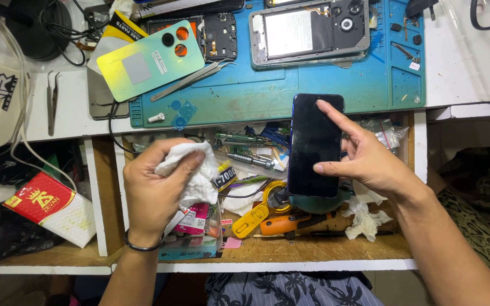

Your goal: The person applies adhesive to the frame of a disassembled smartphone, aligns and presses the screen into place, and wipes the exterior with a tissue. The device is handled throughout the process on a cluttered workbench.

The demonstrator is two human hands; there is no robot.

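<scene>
My left hand was bunched around a crumpled white cloth, its grip clenched on it, a dark bangle round the wrist. My right hand held a dark smartphone upright with the black screen toward me, the grip grasping it by its right edge: the thumb lay across the lower part of the glass and the forefinger reached to the top corner. The two hands were apart, the cloth left of the phone and not touching it.

Under both hands lay an open wooden drawer full of oddments. An orange-handled tool and a yellow tool lay near its front, with a crumpled white tissue to the right below my right hand. A grey metal screwdriver rested in a clear tray further back, between the hands.

Beyond the drawer, on the white counter, a blue work mat was spread. On it lay a green-yellow phone back cover, metal tweezers just beside that cover, and an opened phone with its insides showing. A second pair of tweezers lay on the bare counter at the left.
</scene>
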